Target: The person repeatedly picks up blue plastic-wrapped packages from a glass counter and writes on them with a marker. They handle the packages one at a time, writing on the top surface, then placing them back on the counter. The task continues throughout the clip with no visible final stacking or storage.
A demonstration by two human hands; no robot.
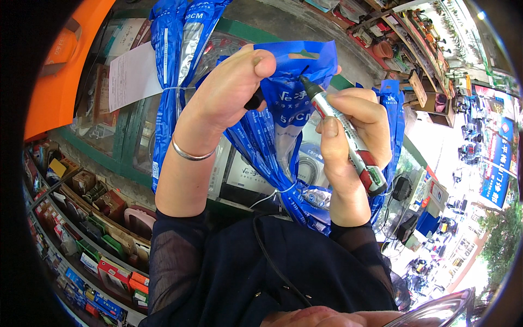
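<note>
My right hand (355, 126) grips a marker pen (343, 137) with white, green and red on its barrel. Its dark tip touches the top of a blue plastic package (282, 81) near the hang hole, where a short dark mark shows. With my left hand (237, 86) I hold that package's upper edge, and a black marker cap (255, 100) sits among the fingers. A white tie (279, 191) binds the long blue packages at their lower part. Another tied blue bundle (169, 90) lies to the left, and a further one (394, 106) is at the right.
Under the packages is a glass-topped counter with a green frame (120, 122). A printed paper sheet (132, 75) and an orange bag (61, 61) are at the left. Shelves of small boxes (114, 274) stand lower left. A black power adapter (402, 189) lies at the right.
</note>
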